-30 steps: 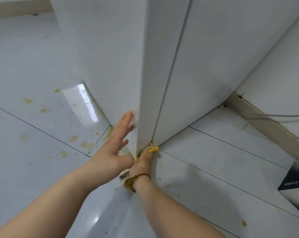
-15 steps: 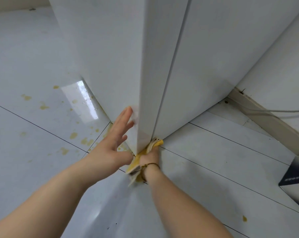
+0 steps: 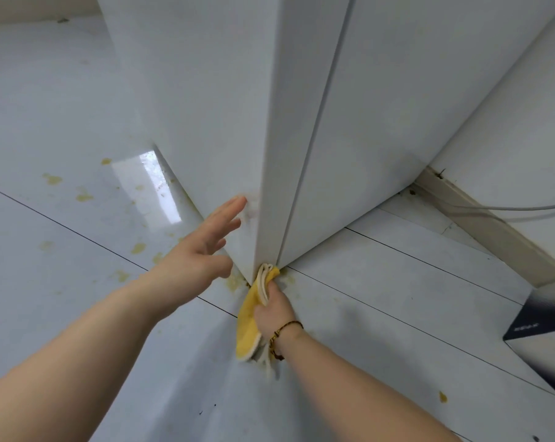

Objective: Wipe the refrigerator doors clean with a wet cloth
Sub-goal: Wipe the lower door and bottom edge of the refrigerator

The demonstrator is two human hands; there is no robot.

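Note:
A white refrigerator [image 3: 206,90] rises from the tiled floor, seen from above at its near bottom corner. Its door [image 3: 276,173] shows as a narrow white edge, with the cabinet side [image 3: 397,122] to the right. My left hand [image 3: 202,250] lies flat, fingers straight, on the door front near the bottom corner. My right hand [image 3: 274,309] grips a yellow cloth [image 3: 249,320] with a white border, its top end pressed against the door's bottom edge. A beaded bracelet circles my right wrist.
White glossy floor tiles [image 3: 62,106] carry several yellow stains, mostly left of the fridge. A beige skirting board [image 3: 493,231] and a white cable [image 3: 525,207] run along the wall at right. A dark and white box [image 3: 544,333] sits at the right edge.
My right hand has worked the cloth slightly along the bottom corner of the door. My left hand stays flat on the door front. The view has shifted a little.

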